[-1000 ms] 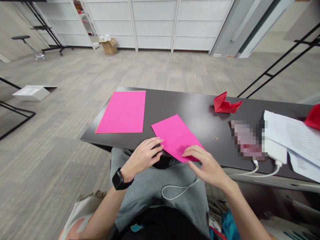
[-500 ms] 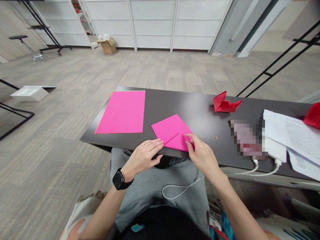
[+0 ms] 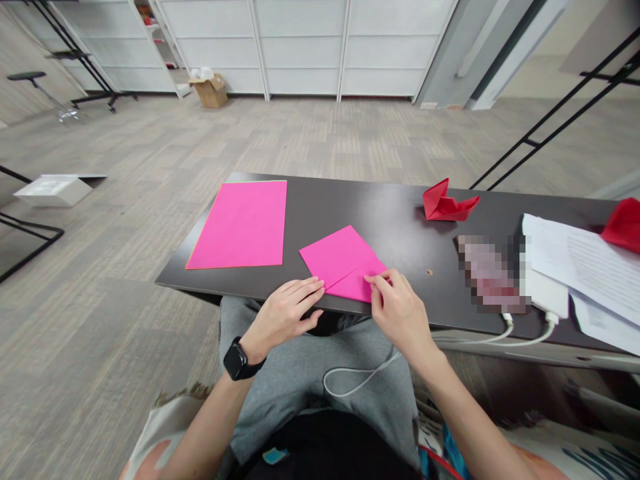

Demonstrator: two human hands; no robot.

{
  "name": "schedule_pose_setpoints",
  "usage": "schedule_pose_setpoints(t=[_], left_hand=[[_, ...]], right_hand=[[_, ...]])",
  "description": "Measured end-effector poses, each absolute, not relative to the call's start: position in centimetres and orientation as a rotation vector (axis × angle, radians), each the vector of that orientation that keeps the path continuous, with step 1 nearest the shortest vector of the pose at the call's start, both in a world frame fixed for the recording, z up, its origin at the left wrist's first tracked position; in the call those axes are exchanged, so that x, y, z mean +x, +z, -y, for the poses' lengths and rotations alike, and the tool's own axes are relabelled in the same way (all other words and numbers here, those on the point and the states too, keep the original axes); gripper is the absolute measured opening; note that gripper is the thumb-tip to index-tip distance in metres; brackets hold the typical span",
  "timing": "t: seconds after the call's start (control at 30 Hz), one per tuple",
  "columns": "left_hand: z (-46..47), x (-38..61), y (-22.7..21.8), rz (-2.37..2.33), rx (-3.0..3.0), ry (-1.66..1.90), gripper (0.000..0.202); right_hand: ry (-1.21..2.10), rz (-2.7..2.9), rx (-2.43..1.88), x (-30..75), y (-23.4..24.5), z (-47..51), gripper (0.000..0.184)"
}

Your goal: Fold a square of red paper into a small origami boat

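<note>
A pink sheet of origami paper [image 3: 345,257], partly folded, lies flat near the table's front edge. One folded flap makes a slanting crease line across its lower half. My left hand [image 3: 287,307], with a black watch at the wrist, rests its outstretched fingers on the paper's lower left corner, the thumb apart below the table edge. At the paper's right side, my right hand [image 3: 397,307] has its fingers bent and drawn together, their tips on the folded flap. The fingers partly cover the right corner.
A stack of pink paper [image 3: 240,223] lies at the table's left end. Toward the right are a red folded paper figure [image 3: 447,202], a blurred phone [image 3: 493,277], a white power bank [image 3: 550,295] with cables, printed sheets [image 3: 580,257] and another red object [image 3: 623,225].
My right hand's fingers have curled closer together and shifted slightly left on the flap, which now lies flatter. My left hand keeps its place on the paper. The whole view has shifted a little.
</note>
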State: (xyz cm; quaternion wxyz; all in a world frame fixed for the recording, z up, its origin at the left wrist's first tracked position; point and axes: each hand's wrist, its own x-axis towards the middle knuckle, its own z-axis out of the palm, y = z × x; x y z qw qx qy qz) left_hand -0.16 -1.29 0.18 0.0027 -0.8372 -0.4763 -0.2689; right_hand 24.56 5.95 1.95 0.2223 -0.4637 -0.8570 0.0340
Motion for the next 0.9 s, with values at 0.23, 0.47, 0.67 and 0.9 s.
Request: schedule_pose_setpoints(t=[0.23, 0.47, 0.67, 0.9], left_hand=[[1.32, -0.16, 0.09, 1.495, -2.62, -0.83, 0.039], [1.35, -0.11, 0.01, 1.497, -2.622, -0.845, 0.04], [1.32, -0.13, 0.03, 1.492, -2.615, -0.846, 0.04], [1.34, 0.0, 0.23, 1.483, -2.606, -0.847, 0.043]], right_hand=[[0.102, 2.38, -1.258, 24.52, 2.23, -5.54, 0.021], [0.074, 2.404, -1.235, 24.64, 2.2, -5.57, 0.019], [0.077, 2.414, -1.223, 24.66, 2.11, -5.63, 0.014], [0.067, 2.438, -1.241, 24.58, 2.2, -5.65, 0.014]])
